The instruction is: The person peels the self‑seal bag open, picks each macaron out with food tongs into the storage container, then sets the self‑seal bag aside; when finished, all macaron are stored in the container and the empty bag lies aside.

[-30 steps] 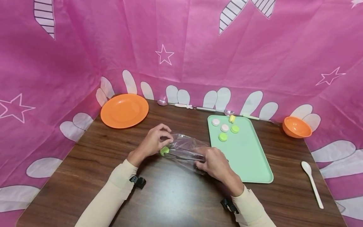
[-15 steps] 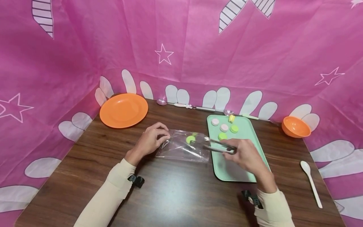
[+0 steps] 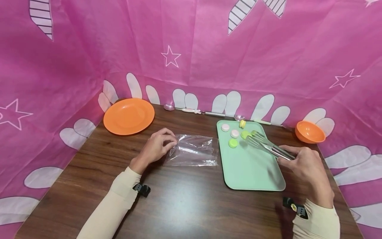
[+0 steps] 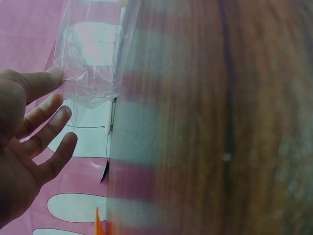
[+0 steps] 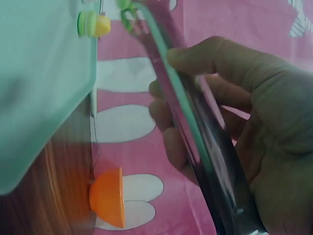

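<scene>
My left hand (image 3: pixel 156 145) pinches the left edge of a clear plastic bag (image 3: pixel 194 151) that lies on the table; in the left wrist view the bag (image 4: pixel 90 63) meets the thumb, with the other fingers spread. Metal tongs (image 3: pixel 270 147) with fork-like ends are gripped in my right hand (image 3: pixel 307 166), over the green tray (image 3: pixel 249 171). At the tongs' tips shows a green shape (image 5: pixel 124 5), apparently a macaron. On the tray sit two pink macarons, one of them a pink macaron (image 3: pixel 225 127), a yellow macaron (image 3: pixel 242 123) on edge, and a green macaron (image 3: pixel 233 143).
An orange plate (image 3: pixel 129 117) stands at the back left. The orange bowl (image 3: pixel 310 132) is at the right rear. Along the pink backdrop (image 3: pixel 194 59) lie several utensils, among them a spoon (image 3: pixel 168 107).
The right hand has drawn the tongs out of the bag and moved right, over the tray. A green macaron seen in the bag earlier no longer shows there. The bag lies flatter; the left hand stayed.
</scene>
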`<state>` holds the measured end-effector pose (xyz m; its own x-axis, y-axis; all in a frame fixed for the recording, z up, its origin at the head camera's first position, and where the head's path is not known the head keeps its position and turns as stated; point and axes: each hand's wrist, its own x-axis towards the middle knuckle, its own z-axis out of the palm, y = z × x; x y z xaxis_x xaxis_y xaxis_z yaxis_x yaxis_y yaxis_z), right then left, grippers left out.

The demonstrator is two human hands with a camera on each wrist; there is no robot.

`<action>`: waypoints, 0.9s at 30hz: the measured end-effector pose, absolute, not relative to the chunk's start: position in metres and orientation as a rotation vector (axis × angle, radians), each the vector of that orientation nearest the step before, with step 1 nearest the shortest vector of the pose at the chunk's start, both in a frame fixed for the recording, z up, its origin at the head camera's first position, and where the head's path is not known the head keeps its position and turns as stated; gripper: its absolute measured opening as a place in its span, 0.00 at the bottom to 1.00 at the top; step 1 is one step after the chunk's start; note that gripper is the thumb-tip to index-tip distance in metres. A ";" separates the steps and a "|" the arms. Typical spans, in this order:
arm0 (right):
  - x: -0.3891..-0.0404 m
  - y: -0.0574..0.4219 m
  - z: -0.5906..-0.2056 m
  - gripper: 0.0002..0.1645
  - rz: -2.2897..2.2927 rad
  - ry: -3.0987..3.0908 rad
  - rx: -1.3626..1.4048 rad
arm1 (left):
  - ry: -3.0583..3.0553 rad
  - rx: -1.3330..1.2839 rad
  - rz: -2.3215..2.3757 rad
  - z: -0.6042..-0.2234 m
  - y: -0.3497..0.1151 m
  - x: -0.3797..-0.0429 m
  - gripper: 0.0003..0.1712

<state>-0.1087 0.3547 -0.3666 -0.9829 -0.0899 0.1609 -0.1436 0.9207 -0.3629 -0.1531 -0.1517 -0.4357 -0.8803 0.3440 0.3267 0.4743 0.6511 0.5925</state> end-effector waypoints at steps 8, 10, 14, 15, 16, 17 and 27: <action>-0.110 0.372 -0.366 0.30 0.594 -3.017 0.022 | -2.700 -0.666 -1.063 -0.438 -0.152 -0.154 0.05; -0.109 0.380 -0.368 0.32 0.588 -3.013 -0.114 | -2.706 -0.669 -1.065 -0.439 -0.153 -0.154 0.05; -0.107 0.397 -0.376 0.37 0.557 -3.043 -0.419 | -2.710 -0.672 -1.067 -0.438 -0.155 -0.154 0.04; -0.107 0.399 -0.378 0.39 0.551 -3.062 -0.482 | -2.712 -0.670 -1.066 -0.438 -0.155 -0.154 0.04; -0.108 0.401 -0.380 0.39 0.546 -3.083 -0.528 | -2.714 -0.666 -1.066 -0.439 -0.156 -0.154 0.04; -0.109 0.401 -0.382 0.40 0.551 -3.098 -0.554 | -2.717 -0.661 -1.065 -0.439 -0.156 -0.153 0.04; -0.117 0.390 -0.406 0.44 0.551 -3.206 -0.671 | -2.778 -0.554 -1.063 -0.436 -0.159 -0.151 0.05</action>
<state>-0.1168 0.3898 -0.4058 -0.9030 0.3571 -0.2390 0.4164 0.8644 -0.2818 -0.1507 -0.1587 -0.4364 -0.9264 0.2945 0.2345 0.3758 0.6873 0.6216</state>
